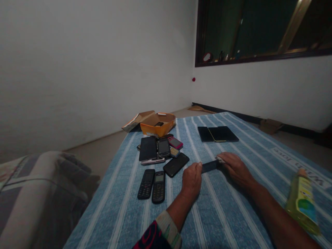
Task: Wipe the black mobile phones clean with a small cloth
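Observation:
My left hand (192,180) pinches one end of a dark mobile phone (209,166), held just above the striped cloth. At the phone's other end is my right hand (234,169), its fingers closed round it. Something small and whitish shows at the right fingertips, too blurred to name. Left of my left hand lies a black smartphone (176,165). Two keypad phones, one black (146,184) and one with a grey screen (158,187), lie side by side nearer me. Beyond them is a heap of several phones, with a dark tablet-like slab (148,148) and a pink phone (175,142).
An open orange cardboard box (158,129) with a dark item inside stands at the far left. Dark flat devices (218,134) lie in a row at the far right. A bottle of yellow liquid (302,204) lies on the blue striped cloth (124,207) at right.

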Demonstrator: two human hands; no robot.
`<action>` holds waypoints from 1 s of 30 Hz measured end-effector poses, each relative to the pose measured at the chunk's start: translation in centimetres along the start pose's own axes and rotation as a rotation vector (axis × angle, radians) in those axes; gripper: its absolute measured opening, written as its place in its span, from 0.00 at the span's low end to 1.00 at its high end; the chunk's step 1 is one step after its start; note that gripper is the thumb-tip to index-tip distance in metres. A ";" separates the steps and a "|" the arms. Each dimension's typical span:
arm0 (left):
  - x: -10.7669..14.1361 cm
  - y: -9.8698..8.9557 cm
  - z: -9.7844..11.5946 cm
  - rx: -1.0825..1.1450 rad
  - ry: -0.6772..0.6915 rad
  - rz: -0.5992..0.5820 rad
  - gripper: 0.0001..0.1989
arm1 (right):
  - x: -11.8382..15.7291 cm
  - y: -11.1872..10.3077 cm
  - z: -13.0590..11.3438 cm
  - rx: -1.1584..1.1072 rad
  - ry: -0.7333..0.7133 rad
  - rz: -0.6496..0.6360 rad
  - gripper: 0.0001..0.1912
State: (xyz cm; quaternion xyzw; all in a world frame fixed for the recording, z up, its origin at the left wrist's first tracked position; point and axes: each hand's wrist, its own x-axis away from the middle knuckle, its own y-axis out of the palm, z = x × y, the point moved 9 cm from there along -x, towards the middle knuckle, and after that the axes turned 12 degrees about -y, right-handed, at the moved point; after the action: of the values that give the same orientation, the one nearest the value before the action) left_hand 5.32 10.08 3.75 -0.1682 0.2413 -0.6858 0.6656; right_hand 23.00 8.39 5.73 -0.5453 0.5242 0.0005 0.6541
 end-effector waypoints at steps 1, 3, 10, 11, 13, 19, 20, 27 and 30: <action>0.0 0.0 0.0 -0.002 0.000 0.002 0.19 | 0.1 -0.1 0.0 -0.004 0.004 0.017 0.13; 0.0 0.0 0.0 -0.005 -0.001 0.006 0.19 | 0.2 -0.2 -0.2 0.014 0.003 0.037 0.13; 0.0 0.2 0.1 -0.010 0.004 0.013 0.18 | -0.6 0.9 -2.7 0.132 -0.087 0.043 0.15; 0.1 0.2 0.1 -0.010 0.007 0.014 0.18 | -0.8 1.3 -3.3 0.145 -0.096 0.040 0.16; 0.2 0.3 0.2 -0.013 0.018 0.016 0.18 | -1.3 2.0 -4.7 0.161 -0.111 0.036 0.17; 0.3 0.4 0.3 0.002 0.030 -0.001 0.18 | -1.8 3.2 -6.9 0.199 -0.145 0.016 0.17; 0.2 0.4 0.2 0.009 0.024 -0.004 0.18 | -1.6 3.1 -6.6 0.217 -0.142 0.024 0.17; -0.1 0.3 0.0 -0.011 -0.006 0.009 0.18 | -0.1 1.8 -2.4 0.201 -0.052 0.066 0.17; -0.1 0.2 -0.1 -0.018 -0.010 0.011 0.19 | 0.3 1.2 -1.1 0.106 -0.018 0.121 0.16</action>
State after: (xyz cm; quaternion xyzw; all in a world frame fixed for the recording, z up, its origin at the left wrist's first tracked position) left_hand 5.49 10.18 3.59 -0.1761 0.2449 -0.6792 0.6691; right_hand 21.73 7.94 4.84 -0.4773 0.5496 0.0172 0.6854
